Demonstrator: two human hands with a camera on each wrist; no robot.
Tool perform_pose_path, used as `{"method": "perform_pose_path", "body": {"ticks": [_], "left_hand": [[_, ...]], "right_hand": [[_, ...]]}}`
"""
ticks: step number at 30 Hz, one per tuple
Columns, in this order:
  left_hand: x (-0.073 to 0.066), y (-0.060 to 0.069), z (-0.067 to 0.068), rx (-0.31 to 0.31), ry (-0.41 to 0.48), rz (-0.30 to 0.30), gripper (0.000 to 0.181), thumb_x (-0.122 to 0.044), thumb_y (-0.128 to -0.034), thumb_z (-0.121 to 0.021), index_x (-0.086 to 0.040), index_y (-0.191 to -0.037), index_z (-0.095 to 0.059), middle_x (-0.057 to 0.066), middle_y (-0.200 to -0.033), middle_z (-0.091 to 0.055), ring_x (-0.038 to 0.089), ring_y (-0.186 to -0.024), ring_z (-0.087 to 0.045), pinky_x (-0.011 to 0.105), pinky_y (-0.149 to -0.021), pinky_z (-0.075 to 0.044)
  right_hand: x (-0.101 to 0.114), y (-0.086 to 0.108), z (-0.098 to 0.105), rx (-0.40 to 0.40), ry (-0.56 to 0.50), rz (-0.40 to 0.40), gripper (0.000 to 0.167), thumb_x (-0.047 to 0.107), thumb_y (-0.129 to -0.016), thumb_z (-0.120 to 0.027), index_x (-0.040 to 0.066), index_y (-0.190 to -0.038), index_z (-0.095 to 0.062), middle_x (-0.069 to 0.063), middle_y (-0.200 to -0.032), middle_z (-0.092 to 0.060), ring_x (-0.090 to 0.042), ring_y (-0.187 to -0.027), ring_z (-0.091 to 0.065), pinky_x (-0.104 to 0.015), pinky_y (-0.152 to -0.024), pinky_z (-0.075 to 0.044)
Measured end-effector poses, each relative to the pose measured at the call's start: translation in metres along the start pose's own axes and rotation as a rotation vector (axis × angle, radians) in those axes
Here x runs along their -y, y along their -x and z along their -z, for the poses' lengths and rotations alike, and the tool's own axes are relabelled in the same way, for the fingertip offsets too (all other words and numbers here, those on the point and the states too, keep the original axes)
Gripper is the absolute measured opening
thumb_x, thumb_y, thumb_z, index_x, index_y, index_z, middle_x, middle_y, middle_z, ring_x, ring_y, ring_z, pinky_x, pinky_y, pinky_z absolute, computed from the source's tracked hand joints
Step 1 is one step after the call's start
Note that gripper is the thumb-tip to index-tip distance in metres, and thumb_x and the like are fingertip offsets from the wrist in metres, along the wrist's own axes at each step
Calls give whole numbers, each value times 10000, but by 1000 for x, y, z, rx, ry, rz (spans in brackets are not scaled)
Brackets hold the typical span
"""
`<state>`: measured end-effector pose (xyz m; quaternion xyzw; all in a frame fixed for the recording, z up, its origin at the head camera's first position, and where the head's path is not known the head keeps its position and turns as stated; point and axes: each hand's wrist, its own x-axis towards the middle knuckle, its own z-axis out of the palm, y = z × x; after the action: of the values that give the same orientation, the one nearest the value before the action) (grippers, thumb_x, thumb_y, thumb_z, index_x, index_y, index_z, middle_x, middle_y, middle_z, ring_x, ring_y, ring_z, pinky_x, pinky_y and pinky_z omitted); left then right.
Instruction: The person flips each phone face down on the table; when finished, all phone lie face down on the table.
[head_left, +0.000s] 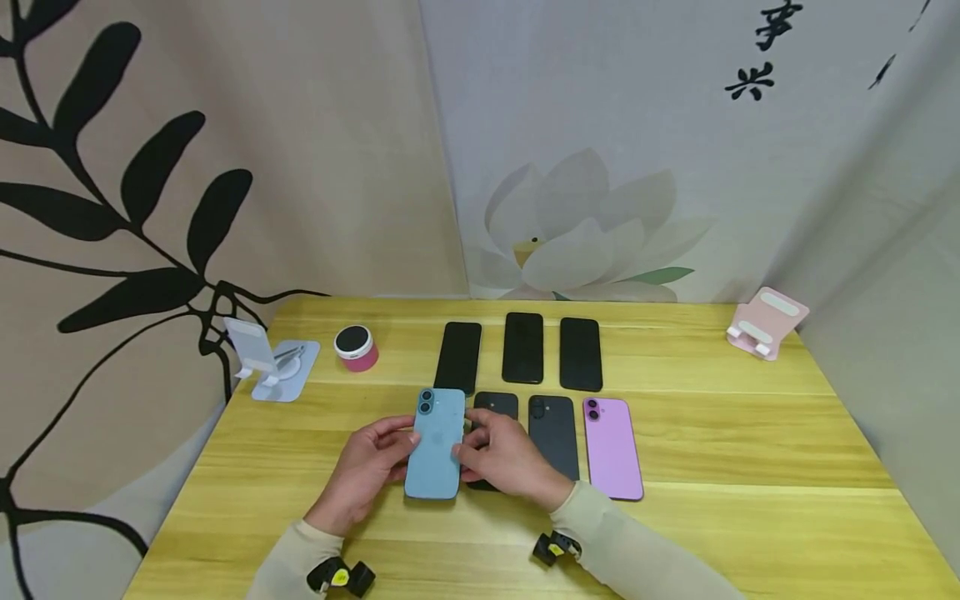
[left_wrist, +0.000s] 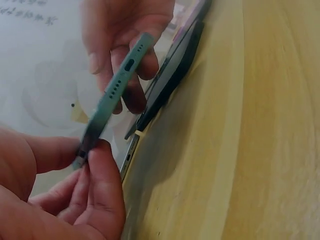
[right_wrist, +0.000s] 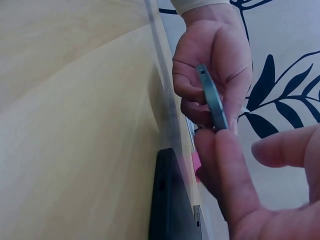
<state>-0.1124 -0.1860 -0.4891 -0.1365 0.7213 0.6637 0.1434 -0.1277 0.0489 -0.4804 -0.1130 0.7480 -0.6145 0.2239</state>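
A light blue phone (head_left: 435,450) is held above the table, its back with two lenses facing up in the head view. My left hand (head_left: 366,471) pinches its left edge between thumb and fingers, seen closely on the phone's edge (left_wrist: 107,102) in the left wrist view. At the opposite edge, my right hand (head_left: 506,454) touches the phone with its fingertips, while the right thumb (right_wrist: 277,147) stands apart from it in the right wrist view. Beneath the right hand lies a dark phone (head_left: 497,404), partly covered. A dark grey phone (head_left: 553,437) and a purple phone (head_left: 613,450) lie to its right, backs up.
Behind them lie three phones with black faces up: left (head_left: 457,357), middle (head_left: 522,348) and right (head_left: 581,354). A pale stand (head_left: 255,346) and a pink-and-white round device (head_left: 356,350) are at the back left. A pink stand (head_left: 765,325) is at the far right.
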Motion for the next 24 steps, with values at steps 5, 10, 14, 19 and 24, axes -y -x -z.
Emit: {"method": "perform_pose_path", "body": {"ticks": [5,10,14,19,24], "left_hand": [[1,1,1,-8,-90,-29,431,-102,-1035,-674,-24,-1453,-604,189,-1344,-636,198,-1050,-678,352,-826,-641],[-1,2,2,-18,-208,-75,450,-42,-1011,-669,-14,-1456,-607,187,-1296,-648,223,-1068,-689,308,-818,-631],[-1,2,2,-32,-263,-95,440,-11,-996,-673,6,-1434,-623,183,-1266,-672,224,-1067,-682,260,-819,-607],[-2,2,1,-49,-306,-106,434,-37,-990,-691,23,-1416,-632,178,-1274,-695,240,-1123,-682,258,-869,-605],[-4,3,0,-66,-287,-108,431,-77,-1009,-684,28,-1423,-624,203,-1316,-698,269,-1184,-685,287,-901,-621]], "right_hand": [[0,0,-2,15,-13,-18,678,156,-1013,-705,-57,-1578,-397,-177,-1159,-777,-274,-859,-805,-338,-730,-661],[-2,-1,-5,34,-20,-34,699,182,-1014,-708,-49,-1589,-385,-196,-1250,-755,-266,-916,-806,-345,-779,-660],[-1,0,-6,46,-32,-37,707,199,-1016,-707,-33,-1597,-379,-217,-1327,-720,-268,-962,-802,-361,-810,-659],[-2,1,-6,40,-27,-38,725,214,-1016,-705,-24,-1609,-362,-247,-1396,-673,-266,-965,-800,-366,-798,-660],[-1,1,-3,55,7,-23,743,245,-1023,-693,-28,-1619,-343,-270,-1443,-631,-286,-957,-803,-377,-812,-659]]}}
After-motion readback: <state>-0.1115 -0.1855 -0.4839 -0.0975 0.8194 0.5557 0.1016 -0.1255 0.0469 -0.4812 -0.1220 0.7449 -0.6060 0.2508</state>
